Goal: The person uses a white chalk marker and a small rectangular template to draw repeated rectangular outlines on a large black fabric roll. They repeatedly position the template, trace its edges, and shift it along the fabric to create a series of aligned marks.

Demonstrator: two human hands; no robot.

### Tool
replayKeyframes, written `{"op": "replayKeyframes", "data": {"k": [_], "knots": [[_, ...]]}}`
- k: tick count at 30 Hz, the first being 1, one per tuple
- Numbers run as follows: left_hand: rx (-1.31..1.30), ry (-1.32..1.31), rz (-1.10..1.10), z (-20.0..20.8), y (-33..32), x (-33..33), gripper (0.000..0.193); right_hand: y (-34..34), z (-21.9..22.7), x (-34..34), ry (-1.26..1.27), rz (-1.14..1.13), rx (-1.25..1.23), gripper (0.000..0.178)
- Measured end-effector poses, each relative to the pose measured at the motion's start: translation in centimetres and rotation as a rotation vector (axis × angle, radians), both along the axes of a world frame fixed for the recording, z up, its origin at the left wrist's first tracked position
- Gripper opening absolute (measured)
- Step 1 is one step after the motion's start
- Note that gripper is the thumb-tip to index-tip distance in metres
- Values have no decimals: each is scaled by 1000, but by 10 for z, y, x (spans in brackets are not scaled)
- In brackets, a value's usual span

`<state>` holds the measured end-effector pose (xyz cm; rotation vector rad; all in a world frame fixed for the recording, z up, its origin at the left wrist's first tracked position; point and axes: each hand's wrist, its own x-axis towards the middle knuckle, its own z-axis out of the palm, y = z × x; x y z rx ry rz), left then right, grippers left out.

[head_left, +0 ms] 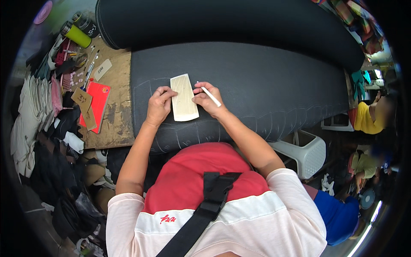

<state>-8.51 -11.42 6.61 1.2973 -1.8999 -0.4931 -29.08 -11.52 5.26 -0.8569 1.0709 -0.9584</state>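
Observation:
My left hand pinches the left edge of a beige pattern piece, a four-sided card with pale edges and faint lines. A white pen-like marker lies across the fingers of my right hand. That hand's thumb and fingertips also touch or nearly touch the card's right edge. Under both hands spreads dark fabric with thin pale outlines drawn on it, mainly at its left side and along its near edge. What the card covers on the fabric is hidden.
A thick fabric roll lies along the far side. On the wooden tabletop at left are a red notebook, brown card pieces and a green bottle. A white plastic stool stands right; people sit beyond it.

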Motion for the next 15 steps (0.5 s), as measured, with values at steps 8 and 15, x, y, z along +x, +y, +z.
{"op": "replayKeyframes", "data": {"k": [8,15], "knots": [[433,-544,-6,-29,14,22,85,9,-23,24,611,0,-402,26],[499,-608,-8,-24,13,16,88,-34,-3,19,727,-34,-490,25]]}}
